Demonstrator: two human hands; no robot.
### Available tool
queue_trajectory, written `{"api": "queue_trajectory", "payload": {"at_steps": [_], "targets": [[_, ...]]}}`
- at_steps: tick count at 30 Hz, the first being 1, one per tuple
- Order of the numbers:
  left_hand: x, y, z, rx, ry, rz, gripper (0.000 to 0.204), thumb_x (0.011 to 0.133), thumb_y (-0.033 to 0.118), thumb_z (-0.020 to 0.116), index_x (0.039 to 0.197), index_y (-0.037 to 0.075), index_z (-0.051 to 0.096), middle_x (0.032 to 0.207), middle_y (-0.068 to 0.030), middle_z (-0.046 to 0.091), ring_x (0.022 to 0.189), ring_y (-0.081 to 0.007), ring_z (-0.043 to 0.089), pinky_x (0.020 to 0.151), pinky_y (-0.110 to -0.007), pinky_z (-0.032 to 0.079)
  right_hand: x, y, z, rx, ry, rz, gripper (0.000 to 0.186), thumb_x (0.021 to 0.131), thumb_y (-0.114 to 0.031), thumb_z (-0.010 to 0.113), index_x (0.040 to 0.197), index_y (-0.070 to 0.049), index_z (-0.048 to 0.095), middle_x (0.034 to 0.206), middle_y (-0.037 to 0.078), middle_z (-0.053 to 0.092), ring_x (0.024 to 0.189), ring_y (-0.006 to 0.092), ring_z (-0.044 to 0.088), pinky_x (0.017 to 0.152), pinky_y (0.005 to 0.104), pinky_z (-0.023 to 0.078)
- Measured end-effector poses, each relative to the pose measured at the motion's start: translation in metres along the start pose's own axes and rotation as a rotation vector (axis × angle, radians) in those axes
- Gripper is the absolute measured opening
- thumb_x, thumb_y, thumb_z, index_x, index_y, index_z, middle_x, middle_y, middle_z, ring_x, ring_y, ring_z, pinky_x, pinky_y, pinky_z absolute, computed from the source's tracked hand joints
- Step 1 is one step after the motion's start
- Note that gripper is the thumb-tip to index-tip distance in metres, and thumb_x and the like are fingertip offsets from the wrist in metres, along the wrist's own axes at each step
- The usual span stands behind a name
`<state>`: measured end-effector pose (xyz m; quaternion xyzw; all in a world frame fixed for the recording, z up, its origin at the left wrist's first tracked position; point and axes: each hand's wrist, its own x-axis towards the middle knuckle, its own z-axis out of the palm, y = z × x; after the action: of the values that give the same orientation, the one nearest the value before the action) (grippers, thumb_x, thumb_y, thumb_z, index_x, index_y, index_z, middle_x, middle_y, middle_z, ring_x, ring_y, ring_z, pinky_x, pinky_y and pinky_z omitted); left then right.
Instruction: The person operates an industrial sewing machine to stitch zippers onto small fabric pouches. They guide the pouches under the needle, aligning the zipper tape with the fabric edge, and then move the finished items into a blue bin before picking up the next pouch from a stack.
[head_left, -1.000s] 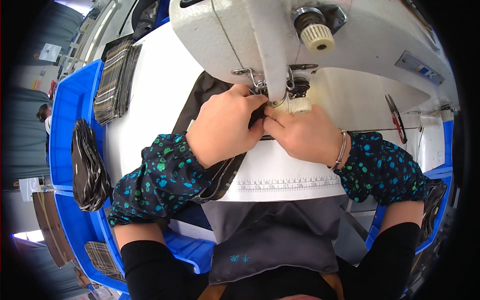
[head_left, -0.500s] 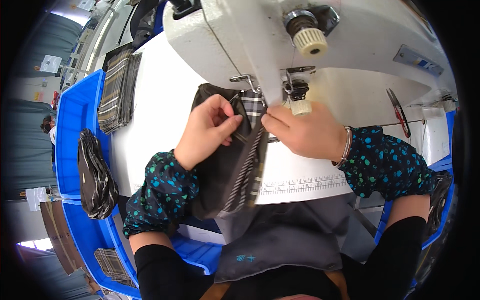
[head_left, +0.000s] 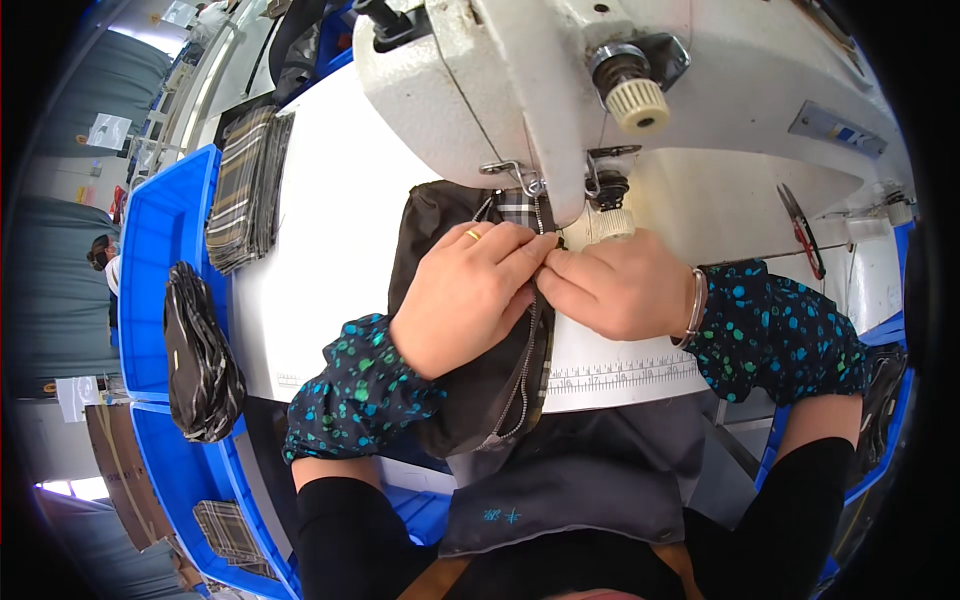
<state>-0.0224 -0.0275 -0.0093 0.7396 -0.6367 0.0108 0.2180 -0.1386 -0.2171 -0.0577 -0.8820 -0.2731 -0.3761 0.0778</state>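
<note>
A dark brown fabric piece point(head_left: 425, 215) with a plaid side lies under the head of a white sewing machine point(head_left: 430, 105) and hangs over the table's near edge. A metal zipper point(head_left: 525, 380) runs along its right side. My left hand point(head_left: 470, 285) lies across the piece, its fingers bent and pinching the zipper edge close below the machine's needle area. Right beside it, fingertips nearly meeting the left ones, my right hand point(head_left: 625, 288) pinches the same edge. The fingertips partly hide what they grip.
Red-handled scissors point(head_left: 803, 230) lie right of the machine. At the left are a stack of plaid fabric pieces point(head_left: 240, 195), a bundle of dark pieces point(head_left: 195, 355) and blue bins point(head_left: 140, 290). A printed ruler point(head_left: 630, 377) runs along the table's near edge. Behind, at far left, is another person point(head_left: 103, 255).
My left hand has moved right, from holding up the fabric's flap to the zipper edge beside my right hand. The lifted flap now lies lower, and the view has shifted slightly.
</note>
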Motion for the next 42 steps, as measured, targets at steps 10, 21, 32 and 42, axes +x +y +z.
{"api": "queue_trajectory", "payload": {"at_steps": [10, 21, 32, 42], "targets": [[0.003, -0.017, -0.003, -0.027, 0.011, -0.036, 0.035, 0.074, 0.000, 0.069, 0.107, 0.006, 0.080, 0.103, -0.0066, 0.074, 0.083, -0.0268, 0.069, 0.077, -0.038, 0.052, 0.000, -0.023, -0.015, -0.025, -0.209, -0.101, 0.017, 0.076, -0.022, 0.068, 0.078, -0.006, 0.071, 0.087, 0.012, 0.070, 0.057, 0.0136, 0.060, 0.050, 0.0289, 0.045], [0.003, 0.002, 0.003, 0.182, 0.000, 0.019, 0.037, 0.076, 0.005, 0.075, 0.112, 0.010, 0.079, 0.102, -0.0018, 0.069, 0.087, -0.0225, 0.067, 0.077, -0.038, 0.052, -0.009, -0.026, 0.000, -0.013, -0.194, -0.061, 0.024, 0.073, -0.019, 0.068, 0.080, 0.003, 0.072, 0.093, 0.032, 0.073, 0.050, 0.0193, 0.064, 0.043, 0.0318, 0.048], [0.015, -0.019, 0.013, 0.234, 0.051, 0.002, 0.022, 0.081, 0.014, 0.072, 0.103, 0.011, 0.077, 0.096, -0.0038, 0.064, 0.093, -0.0245, 0.066, 0.089, -0.040, 0.051, -0.006, -0.006, 0.002, -0.038, -0.209, 0.042, 0.023, 0.075, -0.016, 0.068, 0.084, 0.005, 0.071, 0.097, 0.033, 0.073, 0.052, 0.0225, 0.066, 0.045, 0.0349, 0.051], [-0.005, 0.011, -0.015, 0.131, -0.154, 0.199, 0.034, 0.073, 0.013, 0.080, 0.107, 0.009, 0.078, 0.106, -0.0027, 0.066, 0.101, -0.0232, 0.066, 0.096, -0.045, 0.053, -0.004, -0.055, -0.030, -0.111, -0.242, -0.156, 0.024, 0.074, -0.020, 0.066, 0.075, 0.003, 0.071, 0.086, 0.031, 0.074, 0.062, 0.0211, 0.067, 0.051, 0.0278, 0.047]]}}
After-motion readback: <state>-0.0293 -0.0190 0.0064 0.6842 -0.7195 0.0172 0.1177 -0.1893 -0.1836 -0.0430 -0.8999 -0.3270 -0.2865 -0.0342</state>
